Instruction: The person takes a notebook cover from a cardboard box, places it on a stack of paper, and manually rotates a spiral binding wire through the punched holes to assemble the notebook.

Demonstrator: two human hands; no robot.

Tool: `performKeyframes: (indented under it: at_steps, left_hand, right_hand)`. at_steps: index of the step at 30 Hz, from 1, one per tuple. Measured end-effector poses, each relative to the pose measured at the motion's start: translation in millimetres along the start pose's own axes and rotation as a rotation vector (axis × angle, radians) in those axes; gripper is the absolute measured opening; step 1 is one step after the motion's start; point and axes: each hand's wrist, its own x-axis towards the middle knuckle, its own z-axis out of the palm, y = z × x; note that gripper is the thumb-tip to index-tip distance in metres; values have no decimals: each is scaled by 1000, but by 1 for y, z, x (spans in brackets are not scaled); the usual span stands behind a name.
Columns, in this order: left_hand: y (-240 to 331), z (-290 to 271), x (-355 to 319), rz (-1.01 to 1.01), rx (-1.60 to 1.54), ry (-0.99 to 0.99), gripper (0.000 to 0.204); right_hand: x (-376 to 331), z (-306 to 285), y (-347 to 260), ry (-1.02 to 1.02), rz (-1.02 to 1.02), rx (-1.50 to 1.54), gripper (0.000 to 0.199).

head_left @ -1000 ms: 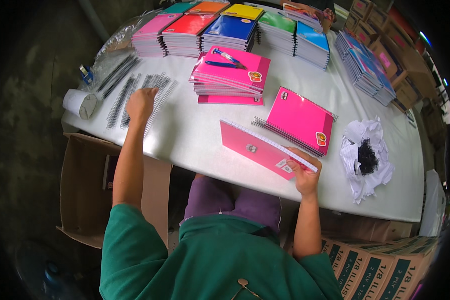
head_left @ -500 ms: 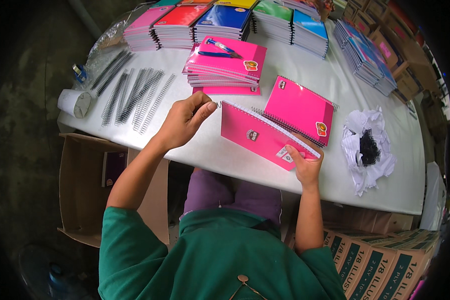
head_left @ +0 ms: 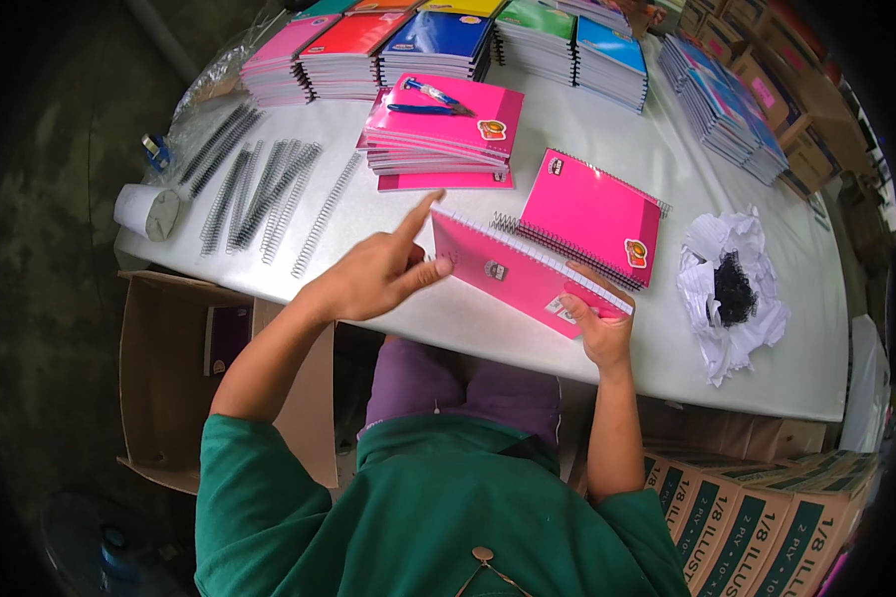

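Note:
My right hand point(head_left: 604, 333) grips the right end of a pink notebook point(head_left: 498, 267), thumb on the cover and fingers behind. The notebook is tilted above the table's near edge, a row of holes along its upper edge. My left hand point(head_left: 378, 274) is at its left end, index finger stretched out at the top corner and thumb apart, near the cover. Whether a wire coil runs through the holes there is unclear. Just behind lies a spiral-bound pink notebook point(head_left: 592, 214), a loose coil end sticking out at its left. Several loose wire coils point(head_left: 269, 194) lie to the left.
A pink notebook stack point(head_left: 438, 129) carries a blue-handled cutting tool point(head_left: 433, 98). Coloured notebook stacks point(head_left: 438, 40) line the back, with more point(head_left: 717, 109) at right. Crumpled white paper point(head_left: 702, 323) holds dark wire scraps. A white roll point(head_left: 147, 209) stands at left, above an open carton point(head_left: 159, 398).
My left hand's pinch at the notebook's left corner has opened, and the index finger now points up along it. The rightmost loose coil lies farther from the others. My right hand keeps its grip.

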Motion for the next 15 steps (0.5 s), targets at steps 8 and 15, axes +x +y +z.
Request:
performKeyframes:
  at_steps: [8, 15]
  left_hand:
    - [-27, -8, 18, 118, -278, 221, 34]
    - [-26, -28, 29, -55, -558, 113, 29]
  right_hand:
    - [2, -5, -1, -83, -97, -142, 30]
    - [6, -4, -1, -181, -155, -71, 29]
